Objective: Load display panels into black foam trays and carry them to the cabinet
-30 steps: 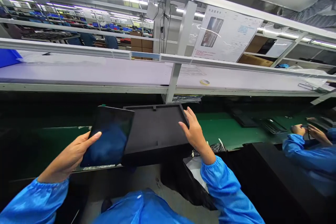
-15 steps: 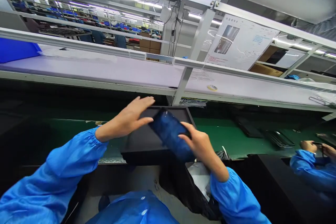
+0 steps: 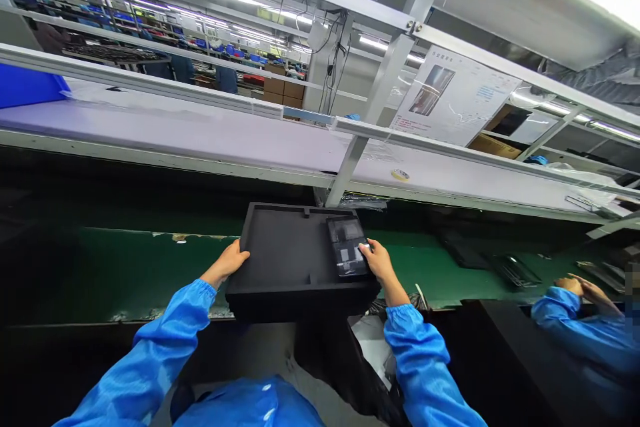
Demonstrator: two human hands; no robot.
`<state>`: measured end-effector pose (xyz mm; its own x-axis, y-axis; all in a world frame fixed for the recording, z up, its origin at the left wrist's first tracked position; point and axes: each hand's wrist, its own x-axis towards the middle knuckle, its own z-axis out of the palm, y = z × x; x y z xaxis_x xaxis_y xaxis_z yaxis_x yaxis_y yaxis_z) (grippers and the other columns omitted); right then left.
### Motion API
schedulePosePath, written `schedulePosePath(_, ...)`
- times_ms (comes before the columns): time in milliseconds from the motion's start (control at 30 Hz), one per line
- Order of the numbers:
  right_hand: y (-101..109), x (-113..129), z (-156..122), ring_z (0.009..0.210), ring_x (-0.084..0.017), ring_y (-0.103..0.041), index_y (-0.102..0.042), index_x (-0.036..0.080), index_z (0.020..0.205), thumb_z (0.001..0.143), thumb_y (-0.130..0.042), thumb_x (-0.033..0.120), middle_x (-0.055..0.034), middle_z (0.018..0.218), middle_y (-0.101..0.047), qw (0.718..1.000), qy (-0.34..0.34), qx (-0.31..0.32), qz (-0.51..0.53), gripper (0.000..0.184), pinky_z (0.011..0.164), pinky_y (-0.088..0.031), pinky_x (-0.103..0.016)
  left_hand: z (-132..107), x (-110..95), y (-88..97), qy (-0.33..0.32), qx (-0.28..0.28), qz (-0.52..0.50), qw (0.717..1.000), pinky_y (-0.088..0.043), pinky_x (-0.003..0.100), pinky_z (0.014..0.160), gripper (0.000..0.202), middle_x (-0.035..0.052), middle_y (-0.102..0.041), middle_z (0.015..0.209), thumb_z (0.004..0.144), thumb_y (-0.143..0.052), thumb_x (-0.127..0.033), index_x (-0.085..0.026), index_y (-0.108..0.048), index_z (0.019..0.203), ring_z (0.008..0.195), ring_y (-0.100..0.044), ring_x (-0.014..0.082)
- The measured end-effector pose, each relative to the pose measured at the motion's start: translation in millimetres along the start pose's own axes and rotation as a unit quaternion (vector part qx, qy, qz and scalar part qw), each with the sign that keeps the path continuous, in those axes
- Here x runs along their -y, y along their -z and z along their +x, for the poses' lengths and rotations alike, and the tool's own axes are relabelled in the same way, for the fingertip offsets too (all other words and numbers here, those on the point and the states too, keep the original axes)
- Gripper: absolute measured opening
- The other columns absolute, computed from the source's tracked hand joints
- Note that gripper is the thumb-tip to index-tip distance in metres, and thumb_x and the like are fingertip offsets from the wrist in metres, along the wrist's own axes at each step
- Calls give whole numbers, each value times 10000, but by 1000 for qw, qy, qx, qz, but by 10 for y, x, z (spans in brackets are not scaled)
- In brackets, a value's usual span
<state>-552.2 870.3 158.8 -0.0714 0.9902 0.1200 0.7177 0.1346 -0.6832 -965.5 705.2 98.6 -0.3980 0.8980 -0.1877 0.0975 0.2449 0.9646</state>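
Observation:
A shallow black tray [image 3: 285, 250] lies in front of me on top of what looks like a stack of similar black trays. At its left rim, my left hand [image 3: 231, 263] is closed on the edge, thumb on top and fingers hidden below. In the right part of the tray lies a flat, glossy dark rectangular panel [image 3: 349, 243], with light reflections on its face. My right hand [image 3: 379, 261] is closed around the tray's right rim, its thumb reaching over beside the panel's right edge. Its other fingers are mostly hidden.
Under the tray runs a green work surface [image 3: 145, 267]. A metal post [image 3: 345, 170] and a pale shelf [image 3: 225, 140] stand behind it, with a tape roll [image 3: 401, 175] on the shelf. To the right are dark frames [image 3: 515, 271] and a co-worker's hands [image 3: 583, 287]. A black bag hangs below.
The panel, held tilted in my right hand before, now lies flat in the tray's right side. My left hand has moved from above the tray to its left rim, my right hand to the right rim.

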Motion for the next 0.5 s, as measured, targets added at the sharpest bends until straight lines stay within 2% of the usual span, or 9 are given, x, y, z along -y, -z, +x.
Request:
schedulePosePath(100, -154, 98, 22, 1161, -265, -685, -650, 120, 1301, 915, -589, 337, -151, 1254, -731, 999, -14, -1, -43, 448, 1002, -517, -357, 16, -27, 43, 11, 9, -14, 1000, -631, 365, 825, 381, 118, -775, 1102, 743, -579, -124, -160, -607, 1121, 1125, -715, 312)
schedulePosePath(200, -194, 164, -77, 1215, -293, -660, -625, 83, 1344, 950, -577, 332, -201, 1287, -704, 990, -3, 29, -135, 468, 1018, -502, -370, 7, -11, 53, 16, 16, -25, 999, -626, 361, 828, 372, 133, -760, 1145, 749, -603, -133, -161, -588, 1120, 1140, -707, 318)
schedulePosePath(267, -148, 201, -187, 1183, -304, -673, -661, 101, 1302, 963, -566, 325, -208, 1271, -704, 980, 9, 45, -196, 417, 993, -505, -379, -3, 1, 50, 19, 15, -31, 999, -623, 371, 840, 384, 159, -735, 1208, 756, -621, -141, -158, -572, 1136, 1165, -694, 332)
schedulePosePath(367, 5, 212, -319, 1126, -271, -685, -724, 184, 1190, 1017, -460, 343, -153, 1247, -708, 965, 55, 4, -257, 353, 954, -503, -365, -43, -21, 40, 27, 19, -44, 999, -621, 385, 858, 434, 166, -717, 1247, 764, -631, -133, -162, -557, 1190, 1160, -698, 332)
schedulePosePath(433, 116, 155, -341, 1160, -260, -663, -703, 196, 1232, 1044, -392, 355, -141, 1269, -698, 958, 71, -28, -278, 397, 966, -497, -358, -92, -63, 33, 27, 28, -77, 996, -617, 382, 889, 480, 152, -715, 1264, 770, -629, -114, -173, -547, 1239, 1152, -705, 312)
schedulePosePath(500, 188, 43, -324, 1227, -275, -634, -632, 153, 1343, 1036, -428, 373, -167, 1330, -672, 966, 42, -11, -255, 430, 1011, -486, -366, -145, -106, 27, 23, 33, -119, 992, -606, 378, 935, 536, 145, -697, 1312, 776, -629, -99, -182, -528, 1296, 1168, -698, 293)
